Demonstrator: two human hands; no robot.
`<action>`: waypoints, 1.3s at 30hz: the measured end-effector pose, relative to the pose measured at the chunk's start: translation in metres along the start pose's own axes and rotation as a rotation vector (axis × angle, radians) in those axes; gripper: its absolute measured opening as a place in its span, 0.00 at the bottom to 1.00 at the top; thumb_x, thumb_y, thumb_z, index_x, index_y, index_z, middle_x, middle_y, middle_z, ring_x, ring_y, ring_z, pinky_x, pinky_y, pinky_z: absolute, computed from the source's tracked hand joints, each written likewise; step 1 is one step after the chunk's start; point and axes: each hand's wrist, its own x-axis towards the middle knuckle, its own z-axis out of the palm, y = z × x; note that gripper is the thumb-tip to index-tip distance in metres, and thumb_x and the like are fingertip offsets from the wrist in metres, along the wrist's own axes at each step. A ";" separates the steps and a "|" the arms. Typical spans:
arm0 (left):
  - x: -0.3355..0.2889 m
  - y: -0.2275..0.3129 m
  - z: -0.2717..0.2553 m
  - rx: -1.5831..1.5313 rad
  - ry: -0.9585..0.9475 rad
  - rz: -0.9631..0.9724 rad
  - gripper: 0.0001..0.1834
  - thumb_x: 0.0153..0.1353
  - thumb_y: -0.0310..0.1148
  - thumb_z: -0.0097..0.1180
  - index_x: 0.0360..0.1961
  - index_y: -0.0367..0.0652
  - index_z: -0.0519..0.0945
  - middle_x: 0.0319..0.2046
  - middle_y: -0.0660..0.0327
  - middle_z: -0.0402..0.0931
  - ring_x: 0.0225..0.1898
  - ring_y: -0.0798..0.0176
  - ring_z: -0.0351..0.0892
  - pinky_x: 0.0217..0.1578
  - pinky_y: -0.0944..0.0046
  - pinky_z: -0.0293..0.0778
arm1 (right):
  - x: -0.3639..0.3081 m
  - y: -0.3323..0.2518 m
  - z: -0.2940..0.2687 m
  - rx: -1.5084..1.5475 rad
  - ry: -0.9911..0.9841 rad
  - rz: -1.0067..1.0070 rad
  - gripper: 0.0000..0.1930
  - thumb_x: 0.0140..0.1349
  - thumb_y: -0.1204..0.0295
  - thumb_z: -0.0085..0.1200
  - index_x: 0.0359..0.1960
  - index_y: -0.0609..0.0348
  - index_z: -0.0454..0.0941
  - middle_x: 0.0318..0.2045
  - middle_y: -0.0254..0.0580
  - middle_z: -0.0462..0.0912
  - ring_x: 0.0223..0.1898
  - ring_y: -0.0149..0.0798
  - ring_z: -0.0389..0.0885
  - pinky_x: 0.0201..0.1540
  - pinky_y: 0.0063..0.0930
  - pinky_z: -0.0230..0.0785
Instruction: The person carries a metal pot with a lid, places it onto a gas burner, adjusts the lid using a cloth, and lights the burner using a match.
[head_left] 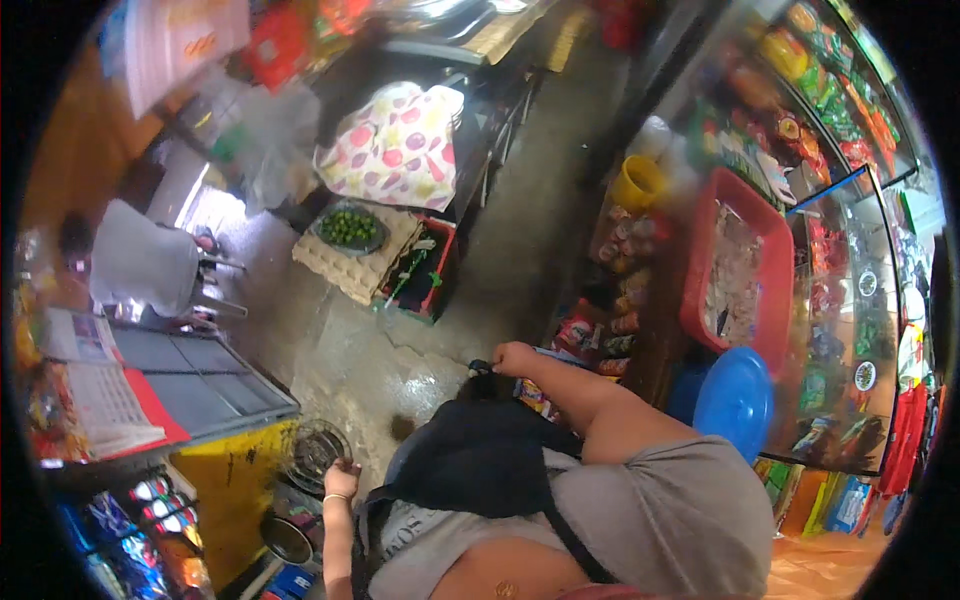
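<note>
Right hand [515, 358]: stretched out in front of the apron [480, 440], fingers drawn together, apparently pinching a small dark object [480, 367] at their tips, over the floor [420, 378]. Object too small to identify; a fingertip hold would suit something light.

Left hand [342, 480]: low, fingers curled, at the near edge of a round wire-like thing [308, 455] beside the yellow cabinet [225, 480]. Whether it grips or merely rests there, cannot tell.

Ahead: green fruit [348, 228] heaped in a shallow bowl [377, 240], whose raised rim presumably stops rolling. Bowl sits on egg trays [330, 275], next to a red crate [446, 255]. Beyond, a patterned cloth [400, 145] lies spread, perhaps as a dust cover.

Right side: red basin [694, 295] on the bench, its high walls likely keeping the loose pale contents together; blue lid [738, 400] tilted near it.
</note>
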 end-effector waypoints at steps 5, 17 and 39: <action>0.061 0.012 0.029 0.213 -0.067 0.240 0.20 0.54 0.41 0.61 0.43 0.38 0.79 0.40 0.51 0.81 0.45 0.52 0.80 0.46 0.59 0.73 | 0.025 0.029 -0.042 -0.037 -0.148 0.001 0.15 0.44 0.60 0.62 0.35 0.51 0.82 0.33 0.44 0.83 0.38 0.49 0.81 0.40 0.43 0.72; 0.183 0.189 0.042 0.407 -0.424 0.474 0.19 0.54 0.41 0.61 0.44 0.40 0.79 0.40 0.51 0.80 0.45 0.51 0.80 0.47 0.59 0.73 | 0.024 0.080 -0.123 -0.005 -0.195 0.259 0.18 0.47 0.63 0.58 0.41 0.51 0.81 0.39 0.47 0.82 0.43 0.51 0.80 0.44 0.44 0.73; 0.290 0.338 0.020 0.193 -0.364 0.216 0.19 0.54 0.40 0.60 0.44 0.43 0.80 0.41 0.51 0.80 0.45 0.51 0.79 0.47 0.58 0.72 | 0.232 0.203 -0.392 0.188 0.271 0.284 0.18 0.48 0.60 0.62 0.37 0.58 0.80 0.37 0.48 0.82 0.42 0.50 0.80 0.45 0.38 0.72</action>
